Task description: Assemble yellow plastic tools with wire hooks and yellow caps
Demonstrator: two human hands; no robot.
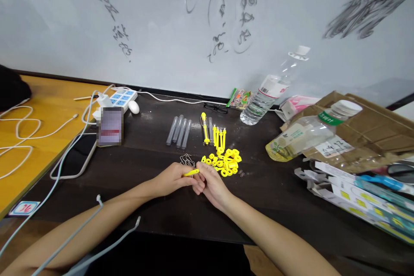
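Observation:
My left hand point(173, 180) is closed on a slim yellow plastic piece point(190, 173), which points toward my right hand point(213, 184). The right fingers are pinched at its far end, and the two hands meet over the dark table. Just beyond them lie a small heap of bent metal wire clips point(186, 160) and a pile of yellow plastic parts point(226, 164), many ring-shaped. Farther back are several clear plastic tubes point(179, 131), a yellow-and-clear assembled piece point(205, 129) and several yellow rods point(220, 136). Tiny springs point(241, 173) rest right of the pile.
On the right stand a water bottle point(267, 95), a tilted drink bottle point(307, 131), a cardboard box point(371, 133) and an opened carton point(362, 198). Phones point(76, 155), white cables point(64, 155) and a power strip point(123, 97) lie left. A whiteboard point(161, 30) closes the back.

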